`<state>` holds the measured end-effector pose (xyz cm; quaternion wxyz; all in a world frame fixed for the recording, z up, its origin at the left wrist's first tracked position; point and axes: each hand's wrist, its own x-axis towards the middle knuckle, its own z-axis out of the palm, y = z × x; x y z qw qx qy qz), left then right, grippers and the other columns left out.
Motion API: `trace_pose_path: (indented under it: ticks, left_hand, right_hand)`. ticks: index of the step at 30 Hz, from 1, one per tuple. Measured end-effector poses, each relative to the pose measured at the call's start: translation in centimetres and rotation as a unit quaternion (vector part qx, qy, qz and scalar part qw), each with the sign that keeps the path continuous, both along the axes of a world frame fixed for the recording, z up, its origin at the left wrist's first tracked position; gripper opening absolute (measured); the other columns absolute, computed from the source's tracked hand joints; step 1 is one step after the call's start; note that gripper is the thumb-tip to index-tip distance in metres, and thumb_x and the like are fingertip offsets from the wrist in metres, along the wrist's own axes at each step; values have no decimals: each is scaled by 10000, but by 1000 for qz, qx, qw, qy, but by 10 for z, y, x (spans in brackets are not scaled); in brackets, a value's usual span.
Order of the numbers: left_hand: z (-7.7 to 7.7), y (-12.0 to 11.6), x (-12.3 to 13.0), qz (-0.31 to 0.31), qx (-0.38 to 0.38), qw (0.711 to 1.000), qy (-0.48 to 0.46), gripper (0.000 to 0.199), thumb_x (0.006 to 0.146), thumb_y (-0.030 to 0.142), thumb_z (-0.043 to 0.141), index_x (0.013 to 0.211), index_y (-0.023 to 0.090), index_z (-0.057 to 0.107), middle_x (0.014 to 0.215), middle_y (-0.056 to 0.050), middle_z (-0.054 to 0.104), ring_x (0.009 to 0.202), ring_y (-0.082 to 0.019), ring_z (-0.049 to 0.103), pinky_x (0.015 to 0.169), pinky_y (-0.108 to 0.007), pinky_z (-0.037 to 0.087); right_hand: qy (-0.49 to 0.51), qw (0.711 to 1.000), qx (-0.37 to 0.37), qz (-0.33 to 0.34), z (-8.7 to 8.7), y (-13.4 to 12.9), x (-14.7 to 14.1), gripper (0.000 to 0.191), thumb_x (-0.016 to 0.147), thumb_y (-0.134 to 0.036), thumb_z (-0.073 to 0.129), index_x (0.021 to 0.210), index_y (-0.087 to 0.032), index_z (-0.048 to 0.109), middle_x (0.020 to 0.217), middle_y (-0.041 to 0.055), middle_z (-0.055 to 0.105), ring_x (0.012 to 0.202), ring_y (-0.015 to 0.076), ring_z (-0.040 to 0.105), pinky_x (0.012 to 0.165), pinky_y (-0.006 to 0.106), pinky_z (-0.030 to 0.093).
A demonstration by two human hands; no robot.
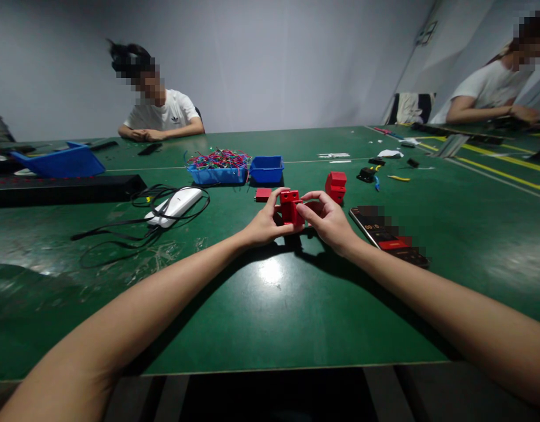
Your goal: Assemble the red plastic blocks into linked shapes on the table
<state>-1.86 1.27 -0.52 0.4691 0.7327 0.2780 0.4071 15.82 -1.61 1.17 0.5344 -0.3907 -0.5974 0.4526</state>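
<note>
Just above the green table, my left hand point(266, 224) grips a red block point(289, 202) from its left side, thumb below and fingers at the top. Two round holes show on the block's upper face, and its middle looks recessed. My right hand point(332, 224) is closed against the block's right side, with thumb and fingertips pinched there. Whether a small part sits between those fingertips is hidden. Another red block point(336, 186) stands behind my right hand. A smaller red piece point(263, 194) with metal pins on its left lies behind my left hand.
A blue bin point(219, 174) full of coloured wires stands beside another blue bin point(267, 170). A white power strip point(175, 207) with black cable lies left, a phone point(386, 237) right. Small connectors point(367, 174) lie beyond it. Two people point(158, 114) sit across the table.
</note>
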Motion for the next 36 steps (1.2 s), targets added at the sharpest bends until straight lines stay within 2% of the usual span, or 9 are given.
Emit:
trace_pose_path:
  ticks: [5,9,12,15,22,27,30,33,36]
  left_hand:
    - [-2,1,-2,-10,2,1000,-16,862,706,349,802,1388,262,282,1308,-134,564,1124,-259,632,968,-419,506]
    - [0,0,-2,-14,-5,1000,-18,879,697,328,807,1394,260,275,1333,-140,547,1138,-258,623,957,-399,512]
    - [1,-1,-3,-17,-15,1000,-9,900,703,323,800,1418,257,258,1223,-122,606,1063,-242,652,919,-387,528]
    - [-1,-1,-5,-11,-9,1000,6,913,706,329,797,1438,275,254,1130,-92,636,1006,-227,667,904,-385,532]
    - [-5,2,-6,-10,15,1000,16,941,692,326,802,1458,288,255,1128,-78,649,988,-216,667,943,-408,515]
    - [-1,0,-7,-8,3,1000,27,941,706,325,791,1464,255,237,1053,-73,663,941,-215,673,900,-403,531]
    - [1,-2,-7,-20,-8,1000,17,935,697,382,802,1450,261,261,1104,-80,652,978,-227,665,906,-403,530]
    - [0,-1,-6,20,24,999,40,832,735,529,738,1416,239,358,1144,-96,618,980,-226,642,902,-395,524]
    - [-2,2,-5,131,76,987,54,573,930,604,394,1321,198,496,1251,-134,541,1076,-227,587,972,-408,481]
  right_hand:
    - [-40,997,47,-35,-7,-1,-4,466,704,-496,759,1022,-242,533,1007,38,634,897,183,624,740,309,520]
    - [-42,999,18,-15,-8,0,-3,563,701,-493,764,1132,-243,500,1163,83,613,1011,219,631,804,352,538]
    - [-27,998,-18,52,-6,-1,-1,590,745,-473,732,1231,-261,474,1142,77,653,1062,239,644,889,403,530]
    - [-23,994,-7,105,-5,0,1,678,780,-427,711,1371,-312,398,1093,43,685,1025,229,669,900,412,534]
    - [-80,991,24,106,-2,3,5,759,752,-361,744,1431,-334,406,1067,37,681,998,232,670,851,400,561]
    - [-88,981,21,170,-4,3,8,1060,613,-262,844,1489,-345,253,1225,77,609,1044,254,672,857,430,575]
    - [-104,979,32,174,-8,4,10,1074,601,-231,842,1486,-328,240,1226,86,598,996,243,688,871,440,568]
    - [-124,981,53,143,-12,6,11,1039,594,-218,838,1468,-300,283,1182,77,616,977,235,688,897,438,554]
    - [-139,979,62,140,-14,7,12,1021,598,-244,838,1464,-279,299,1167,71,625,984,228,680,919,419,543]
